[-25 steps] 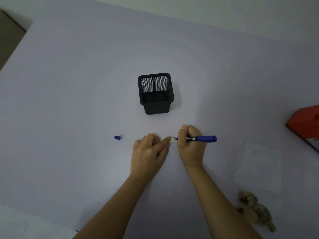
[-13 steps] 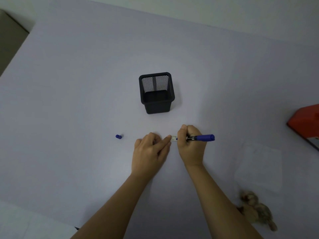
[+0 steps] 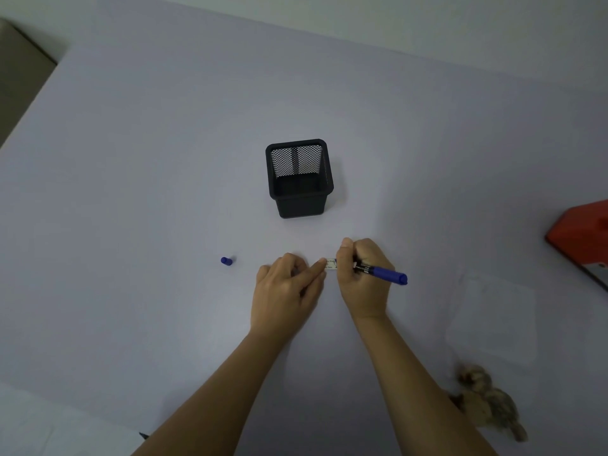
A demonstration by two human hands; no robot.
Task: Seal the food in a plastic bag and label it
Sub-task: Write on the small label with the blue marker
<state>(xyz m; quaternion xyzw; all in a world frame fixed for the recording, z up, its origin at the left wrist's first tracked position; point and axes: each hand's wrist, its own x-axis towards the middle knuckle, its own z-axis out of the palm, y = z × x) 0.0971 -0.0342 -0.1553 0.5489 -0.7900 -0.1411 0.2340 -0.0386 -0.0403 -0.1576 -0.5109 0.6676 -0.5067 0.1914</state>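
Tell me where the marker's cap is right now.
In the head view, the blue cap lies by itself on the table, left of the left hand and nearer the person than the black mesh pen holder.

The left hand (image 3: 283, 292) presses down with one outstretched forefinger; the right hand (image 3: 362, 281) grips a blue plastic marker pen (image 3: 383, 274).

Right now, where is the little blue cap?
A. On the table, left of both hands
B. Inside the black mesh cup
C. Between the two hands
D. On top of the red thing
A: the blue cap lies by itself on the table, left of the left hand and not touching it, away from the marker that the right hand grips.
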